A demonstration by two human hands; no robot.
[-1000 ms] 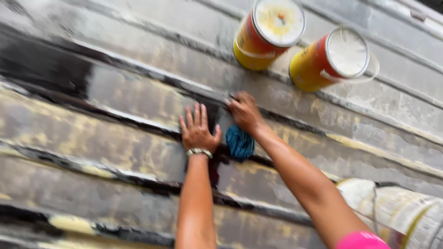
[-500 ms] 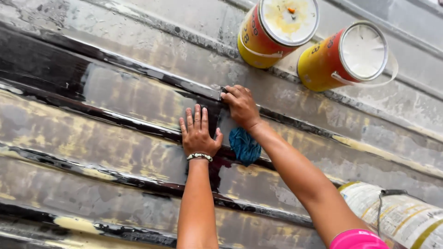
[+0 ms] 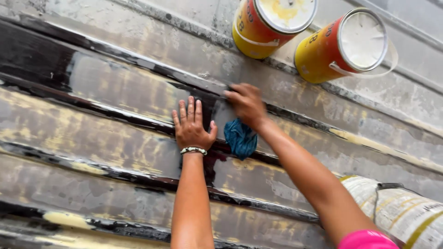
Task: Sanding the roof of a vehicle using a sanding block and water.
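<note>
The left hand lay flat, palm down and fingers spread wide, on the ribbed metal roofing sheet, grey and streaked with yellow and black, near its middle. It held nothing; a pale beaded bracelet circled the wrist. Just to its right, the right hand was curled with its fingers closed on something at a dark raised rib of the sheet, though motion blur hid exactly what the fingertips gripped. A crumpled teal-blue cloth hung beneath that hand's wrist, touching the sheet between the two forearms; whether the hand itself clutched it could not be told for sure. A bright pink sleeve showed at the bottom edge of the view on the right arm.

Around the hands the sheet looked wet and glossy black, the dark patch running toward its upper left corner. Near the top edge of the sheet, well apart from the hands, lay two round yellow-and-red paint tins: one with a yellow-smeared lid, and beside it one with a white lid and thin wire handle. At the lower right corner sat a whitish bucket with yellow stripes.
</note>
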